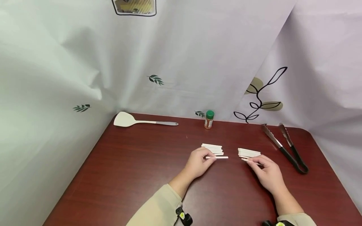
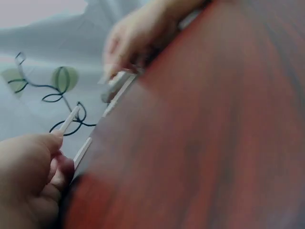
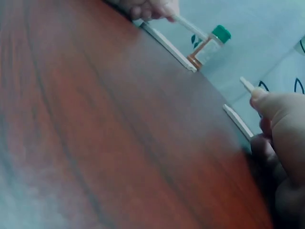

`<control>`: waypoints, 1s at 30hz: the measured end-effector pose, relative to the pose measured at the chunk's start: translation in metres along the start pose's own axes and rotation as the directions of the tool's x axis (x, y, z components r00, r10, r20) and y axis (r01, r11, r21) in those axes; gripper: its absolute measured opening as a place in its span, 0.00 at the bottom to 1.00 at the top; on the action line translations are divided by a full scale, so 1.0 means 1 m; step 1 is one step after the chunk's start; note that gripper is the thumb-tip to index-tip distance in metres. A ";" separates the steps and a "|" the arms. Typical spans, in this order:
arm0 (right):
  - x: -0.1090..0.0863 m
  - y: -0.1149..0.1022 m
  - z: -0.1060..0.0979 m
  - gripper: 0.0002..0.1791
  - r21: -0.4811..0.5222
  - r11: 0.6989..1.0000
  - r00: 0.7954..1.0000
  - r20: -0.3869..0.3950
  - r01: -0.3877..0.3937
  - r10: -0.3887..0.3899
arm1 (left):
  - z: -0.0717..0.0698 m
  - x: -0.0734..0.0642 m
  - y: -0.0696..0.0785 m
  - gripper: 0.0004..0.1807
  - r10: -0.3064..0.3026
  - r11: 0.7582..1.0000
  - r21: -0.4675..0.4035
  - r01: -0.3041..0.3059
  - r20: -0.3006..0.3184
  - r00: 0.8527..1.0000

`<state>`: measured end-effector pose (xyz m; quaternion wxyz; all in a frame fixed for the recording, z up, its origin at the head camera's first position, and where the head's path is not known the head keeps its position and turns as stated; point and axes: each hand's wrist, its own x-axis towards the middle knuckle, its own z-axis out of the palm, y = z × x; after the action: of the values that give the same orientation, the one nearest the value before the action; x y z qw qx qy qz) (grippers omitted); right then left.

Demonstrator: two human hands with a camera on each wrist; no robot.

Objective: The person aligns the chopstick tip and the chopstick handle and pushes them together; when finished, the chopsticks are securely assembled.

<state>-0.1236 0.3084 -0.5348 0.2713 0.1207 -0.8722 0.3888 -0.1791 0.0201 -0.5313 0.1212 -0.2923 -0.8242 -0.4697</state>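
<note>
My left hand (image 1: 199, 161) pinches a thin white stick (image 1: 222, 157) between thumb and fingertips, its free end pointing right. Just behind it lies a row of similar white sticks (image 1: 212, 147), side by side and partly covered by the hand. To the right, my right hand (image 1: 268, 174) pinches another white stick (image 1: 244, 159), much of it hidden by the fingers. A second row of white sticks (image 1: 249, 152) lies behind that hand. In the right wrist view, the right hand's stick (image 3: 246, 84) shows above the sticks on the table.
A spice jar (image 1: 208, 121) with a green lid stands at the table's back edge. The white spatula (image 1: 125, 120) with a grey handle lies at the back left. Black-handled tongs (image 1: 288, 149) lie spread at the right. A printed white cloth (image 1: 183, 62) hangs behind the dark red table (image 1: 135, 163).
</note>
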 end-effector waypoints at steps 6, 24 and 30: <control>0.004 0.002 0.000 0.16 -0.003 0.990 0.990 0.025 0.140 -0.139 | 0.000 -0.001 0.000 0.02 0.076 0.997 0.030 -0.076 -0.009 0.997; 0.009 0.020 0.004 0.12 -0.122 0.955 0.963 0.021 0.269 -0.269 | -0.003 -0.002 -0.008 0.03 0.149 0.889 0.446 -0.106 -0.062 0.987; 0.012 0.023 0.002 0.11 -0.159 0.950 0.963 0.046 0.270 -0.266 | -0.003 -0.002 -0.005 0.03 0.108 0.892 0.447 -0.060 -0.083 0.991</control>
<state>-0.1445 0.3224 -0.5434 0.3199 0.2200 -0.8799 0.2739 -0.1806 0.0144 -0.5342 0.2481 -0.2671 -0.8885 -0.2786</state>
